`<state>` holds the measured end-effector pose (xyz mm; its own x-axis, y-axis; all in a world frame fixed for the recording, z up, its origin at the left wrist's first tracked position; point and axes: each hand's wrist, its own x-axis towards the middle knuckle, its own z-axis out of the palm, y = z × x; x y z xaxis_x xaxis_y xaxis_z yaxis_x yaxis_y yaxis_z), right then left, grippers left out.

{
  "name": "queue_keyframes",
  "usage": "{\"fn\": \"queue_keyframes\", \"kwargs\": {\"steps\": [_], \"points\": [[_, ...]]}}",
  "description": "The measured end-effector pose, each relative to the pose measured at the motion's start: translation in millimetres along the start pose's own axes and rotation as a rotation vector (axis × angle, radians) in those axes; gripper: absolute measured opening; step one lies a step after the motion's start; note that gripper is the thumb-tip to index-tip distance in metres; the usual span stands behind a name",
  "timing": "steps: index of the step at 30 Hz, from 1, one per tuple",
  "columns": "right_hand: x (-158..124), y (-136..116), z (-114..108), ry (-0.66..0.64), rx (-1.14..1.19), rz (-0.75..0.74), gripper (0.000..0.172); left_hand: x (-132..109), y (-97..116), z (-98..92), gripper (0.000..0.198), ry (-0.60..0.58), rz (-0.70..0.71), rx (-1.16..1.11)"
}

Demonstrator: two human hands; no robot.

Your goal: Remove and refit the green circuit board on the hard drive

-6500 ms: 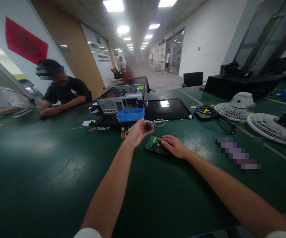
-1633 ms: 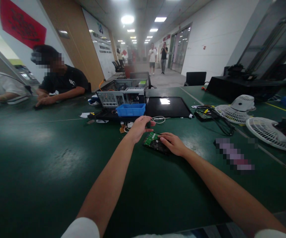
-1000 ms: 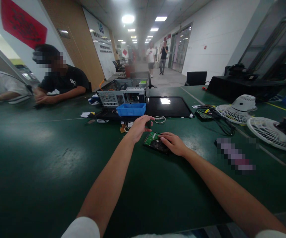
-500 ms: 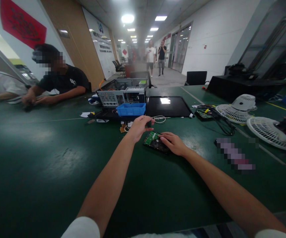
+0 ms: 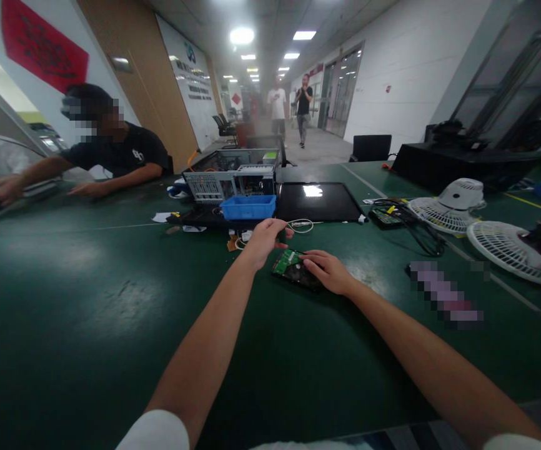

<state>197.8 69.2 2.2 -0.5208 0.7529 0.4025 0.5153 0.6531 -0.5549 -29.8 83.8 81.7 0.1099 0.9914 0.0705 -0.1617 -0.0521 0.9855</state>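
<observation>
A hard drive (image 5: 293, 269) lies on the green table, with its green circuit board facing up and dark metal beside it. My right hand (image 5: 329, 270) grips its right side, fingers resting over the top edge and thumb on the upper face. Just above the drive's far left corner is my left hand (image 5: 268, 240), its fingers curled together as in a pinch. Something dark shows between those fingers, too small to make out. Behind my left hand stands a blue plastic tray (image 5: 248, 207).
An opened computer case (image 5: 230, 178) stands behind the tray, beside a flat black screen panel (image 5: 320, 201). Right of these lie black cables (image 5: 415, 228), white fan parts (image 5: 455, 203) and a blurred-out phone-shaped object (image 5: 443, 292). A co-worker (image 5: 115, 147) sits at the left.
My hands and the hard drive stay almost in place. At the left, the co-worker's arm has reached out further left. Two people in the background have shifted as they walk.
</observation>
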Motion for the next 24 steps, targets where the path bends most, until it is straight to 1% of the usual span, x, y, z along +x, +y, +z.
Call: {"fn": "queue_keyframes", "kwargs": {"steps": [3,7,12,15,19,24], "points": [[-0.2,-1.1,-0.7,-0.008,-0.006,0.001,0.039,0.8,-1.6,0.1,0.026,-0.011,-0.019,-0.034],[-0.4,-1.8,-1.0,-0.012,-0.012,0.013,0.04,1.8,-2.5,-0.6,0.024,0.003,-0.004,-0.048],[-0.4,-1.3,-0.9,-0.014,-0.011,0.016,0.04,2.4,-2.1,-2.5,0.025,0.003,0.044,0.028],[0.1,-1.6,-1.4,-0.015,-0.014,0.01,0.04,3.2,-2.5,-4.5,0.027,0.015,0.043,0.045],[0.5,-2.0,-1.7,-0.02,-0.014,0.008,0.04,3.0,-2.1,-6.2,0.026,-0.009,0.029,0.005],[0.3,-1.1,-0.6,-0.005,0.002,-0.005,0.039,1.6,-1.3,-3.9,0.025,-0.036,0.0,-0.062]]}}
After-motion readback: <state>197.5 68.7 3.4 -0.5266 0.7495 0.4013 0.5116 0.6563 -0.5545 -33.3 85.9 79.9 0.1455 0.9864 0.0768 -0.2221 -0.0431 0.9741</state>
